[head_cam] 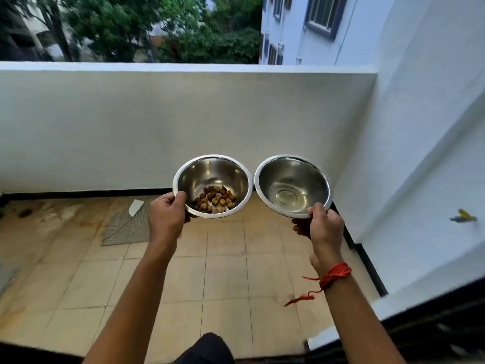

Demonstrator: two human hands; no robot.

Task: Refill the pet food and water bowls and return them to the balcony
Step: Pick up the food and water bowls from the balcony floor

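Note:
Two round steel bowls are held side by side in the air above the balcony floor, their rims almost touching. The food bowl (210, 172) carries a small heap of brown kibble (215, 199) at its bottom. My left hand (166, 216) grips its near left rim, thumb over the edge. The water bowl (291, 174) holds a shallow pool of clear water. My right hand (324, 225) pinches its near rim, and a red thread is tied round that wrist.
Beige floor tiles (225, 261) spread below the bowls. A grey mat (128, 227) with a white scrap on it lies at the left by the white parapet wall (157, 122). A white side wall (409, 153) and a dark door threshold (420, 334) close the right.

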